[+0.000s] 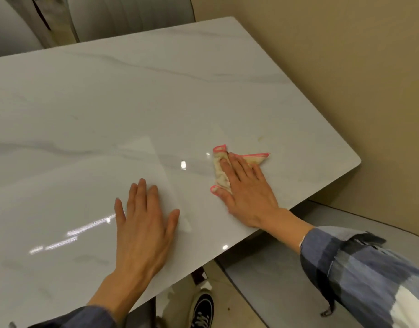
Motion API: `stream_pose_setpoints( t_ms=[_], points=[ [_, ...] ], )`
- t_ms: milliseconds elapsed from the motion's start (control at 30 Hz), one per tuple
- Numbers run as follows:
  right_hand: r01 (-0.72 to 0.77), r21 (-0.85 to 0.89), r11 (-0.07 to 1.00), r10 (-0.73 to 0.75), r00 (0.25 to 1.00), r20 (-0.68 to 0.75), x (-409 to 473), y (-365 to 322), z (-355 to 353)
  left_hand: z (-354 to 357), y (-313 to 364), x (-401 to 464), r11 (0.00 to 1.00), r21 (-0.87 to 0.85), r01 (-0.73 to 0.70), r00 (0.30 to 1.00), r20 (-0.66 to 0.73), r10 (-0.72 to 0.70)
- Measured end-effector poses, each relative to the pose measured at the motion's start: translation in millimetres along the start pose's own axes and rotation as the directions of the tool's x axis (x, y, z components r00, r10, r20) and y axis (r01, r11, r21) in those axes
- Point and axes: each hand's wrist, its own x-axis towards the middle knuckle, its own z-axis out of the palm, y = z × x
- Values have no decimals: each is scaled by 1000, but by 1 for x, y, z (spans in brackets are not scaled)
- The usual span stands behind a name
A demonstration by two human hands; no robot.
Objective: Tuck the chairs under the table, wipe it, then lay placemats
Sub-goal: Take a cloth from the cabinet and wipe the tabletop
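nearest, a dark sneaker (pixel 202 310) stands on the tile floor below the table edge, beside a grey chair (pixel 270 290) at the lower right whose seat runs partly under the top. plaid sleeves cover both forearms. the left hand (pixel 142 223) lies flat on the table (pixel 109 110), fingers straight and spread, holding nothing. just right of it and a bit farther in, the right hand (pixel 245 192) presses flat on a cloth (pixel 221 171), fingers straight across it, not curled round it. the cloth is pale yellow with pink trim, crumpled, lying on the glossy white marble top near the right edge; one corner pokes out past the fingertips. faint yellowish marks show on the top beyond the cloth. farther back, two more grey chairs (pixel 132 17) stand close against the far edge. a beige wall (pixel 346 55) runs along the right side.
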Motion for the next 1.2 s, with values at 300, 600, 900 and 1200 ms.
stream_pose_setpoints(
  t_ms=[300, 600, 900, 1200],
  points=[
    [-210, 97, 973, 215, 976, -45, 15, 115, -10, 2, -6, 9, 997, -53, 50, 998, -41, -52],
    [-255, 181, 950, 271, 961, -65, 102, -4, -9, -1, -18, 28, 1000, -21, 16, 1000, -8, -16],
    [165, 29, 986, -166, 984, 61, -20, -12, 1, 7, 27, 44, 988, 17, -155, 988, 23, 154],
    [-326, 55, 944, 321, 943, 82, -39, 203, -22, 41, 90, 68, 987, 7, -160, 986, 41, 160]
  ],
)
